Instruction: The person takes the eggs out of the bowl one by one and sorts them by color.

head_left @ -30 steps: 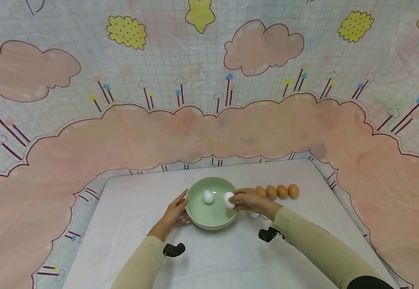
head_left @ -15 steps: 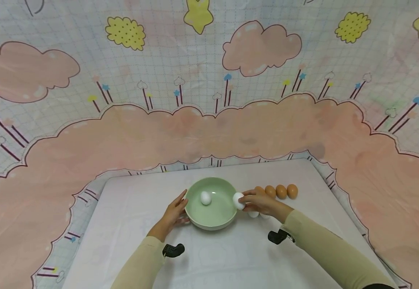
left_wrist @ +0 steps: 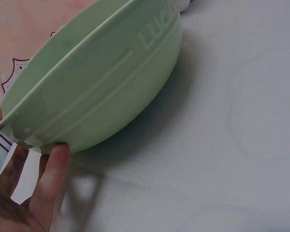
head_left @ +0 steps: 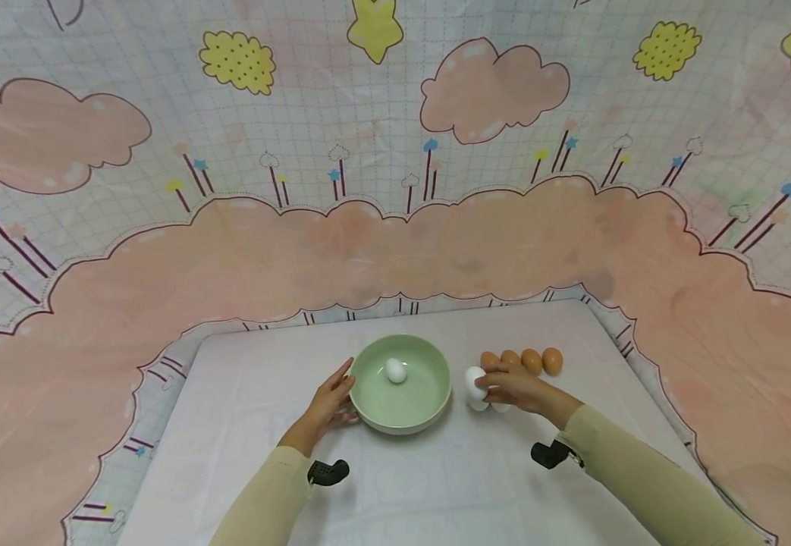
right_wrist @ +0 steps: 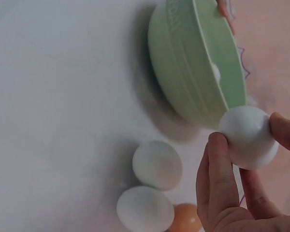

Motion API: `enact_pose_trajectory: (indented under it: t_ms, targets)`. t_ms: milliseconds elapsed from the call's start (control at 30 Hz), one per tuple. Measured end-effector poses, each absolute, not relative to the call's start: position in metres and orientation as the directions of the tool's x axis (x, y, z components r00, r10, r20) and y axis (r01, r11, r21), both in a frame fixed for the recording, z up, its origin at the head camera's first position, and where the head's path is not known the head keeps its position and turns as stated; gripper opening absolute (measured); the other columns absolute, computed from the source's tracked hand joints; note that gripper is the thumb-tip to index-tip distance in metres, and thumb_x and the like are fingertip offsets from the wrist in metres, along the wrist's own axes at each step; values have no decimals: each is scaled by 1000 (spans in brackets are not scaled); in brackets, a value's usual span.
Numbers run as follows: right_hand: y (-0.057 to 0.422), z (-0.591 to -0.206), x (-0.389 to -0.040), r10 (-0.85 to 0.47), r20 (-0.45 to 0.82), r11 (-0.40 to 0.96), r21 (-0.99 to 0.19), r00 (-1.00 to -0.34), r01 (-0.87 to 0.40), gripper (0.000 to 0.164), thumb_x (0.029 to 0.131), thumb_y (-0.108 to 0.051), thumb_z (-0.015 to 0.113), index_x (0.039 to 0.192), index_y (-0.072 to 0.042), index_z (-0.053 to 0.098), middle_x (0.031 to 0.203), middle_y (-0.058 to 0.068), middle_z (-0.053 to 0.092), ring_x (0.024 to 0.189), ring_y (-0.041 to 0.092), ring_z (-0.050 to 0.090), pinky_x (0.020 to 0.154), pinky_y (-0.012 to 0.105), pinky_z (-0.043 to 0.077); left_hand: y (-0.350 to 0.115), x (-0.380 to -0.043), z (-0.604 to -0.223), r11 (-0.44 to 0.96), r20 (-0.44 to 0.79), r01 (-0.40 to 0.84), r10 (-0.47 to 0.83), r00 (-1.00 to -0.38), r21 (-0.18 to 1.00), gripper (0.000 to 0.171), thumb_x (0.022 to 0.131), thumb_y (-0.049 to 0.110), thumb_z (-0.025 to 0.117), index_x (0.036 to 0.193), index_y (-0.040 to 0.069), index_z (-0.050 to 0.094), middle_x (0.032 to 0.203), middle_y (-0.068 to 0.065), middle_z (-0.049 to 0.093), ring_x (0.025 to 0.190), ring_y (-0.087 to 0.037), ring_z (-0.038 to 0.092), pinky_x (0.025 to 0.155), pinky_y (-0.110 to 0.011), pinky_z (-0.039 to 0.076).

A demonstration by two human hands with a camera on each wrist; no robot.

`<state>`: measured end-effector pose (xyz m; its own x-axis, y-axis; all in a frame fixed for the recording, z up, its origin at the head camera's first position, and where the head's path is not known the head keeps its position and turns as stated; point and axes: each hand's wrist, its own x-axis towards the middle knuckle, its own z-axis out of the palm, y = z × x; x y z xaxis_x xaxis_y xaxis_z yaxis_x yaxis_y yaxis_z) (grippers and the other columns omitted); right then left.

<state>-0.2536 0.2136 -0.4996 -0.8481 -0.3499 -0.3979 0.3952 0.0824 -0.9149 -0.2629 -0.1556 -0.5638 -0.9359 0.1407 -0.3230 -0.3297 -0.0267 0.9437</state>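
A light green bowl [head_left: 400, 426] stands on the white-covered table with one white egg [head_left: 396, 371] inside. My left hand [head_left: 323, 406] rests against the bowl's left side, fingers nearly straight; in the left wrist view the fingertips [left_wrist: 59, 151] touch its outer wall and rim. With fingertips and thumb, my right hand [head_left: 518, 388] pinches a second white egg [right_wrist: 250, 140] just right of the bowl. Below that held egg, two more white eggs [right_wrist: 157, 165] lie on the table, partly hidden from the head view by the egg and hand.
Several brown eggs [head_left: 553, 362] sit in a row behind my right hand, the left ones partly covered by it. The tabletop [head_left: 402, 493] ends in front of a hanging cloth [head_left: 368, 258] printed with clouds and stars.
My right hand has moved rightward, carrying the white egg from over the bowl's right rim to beside the bowl. The egg inside rolled a little left, then back. My left hand stays put.
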Motion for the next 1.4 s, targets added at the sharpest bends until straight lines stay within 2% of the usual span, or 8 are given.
enact_pose_trajectory:
  t_ms: [267,600,833,933,1267,1400]
  targets:
    - [234,-501,-250,-298,-399,98,-917,-867,388,55,87,-10,58,130,13,32,122,23,40,96,26,56,84,37,49,-156,-264,-564,-36,-331,-338,127,-935,941,48,94,32,47,139,36,32,146,-15,17,118,-42,39,76,-45,51]
    - [251,-511,-247,-226,-428,96,-904,-875,417,61,86,-9,60,134,11,27,131,26,31,98,28,55,85,37,48,-156,-263,-563,-30,-336,-342,117,-935,939,47,94,32,48,138,37,33,146,-14,17,118,-42,39,75,-44,52]
    - [260,-516,-245,-182,-432,99,-902,-883,421,57,85,-9,62,130,13,35,128,25,36,94,24,56,83,36,49,-155,-264,-562,-23,-332,-337,120,-936,941,47,94,33,47,138,37,33,146,-14,17,117,-40,41,75,-43,52]
    - [265,-519,-245,-181,-421,117,-906,-889,406,59,85,-10,61,131,14,32,128,25,37,94,23,56,82,35,50,-155,-264,-562,-26,-337,-342,121,-934,939,48,93,34,48,138,39,33,146,-13,17,116,-39,43,75,-43,52]
    - [274,-530,-240,-138,-449,94,-893,-883,440,56,83,-10,64,127,14,37,108,13,53,87,20,59,80,31,51,-154,-261,-558,-23,-330,-336,140,-934,942,50,94,32,48,140,34,30,146,-16,16,118,-41,40,76,-44,52]
    - [276,-532,-239,-111,-461,88,-887,-881,453,55,82,-8,64,125,14,39,104,12,56,86,20,60,79,32,51,-154,-261,-561,-19,-334,-339,125,-934,941,49,93,33,49,139,36,32,146,-15,17,117,-40,41,75,-43,52]
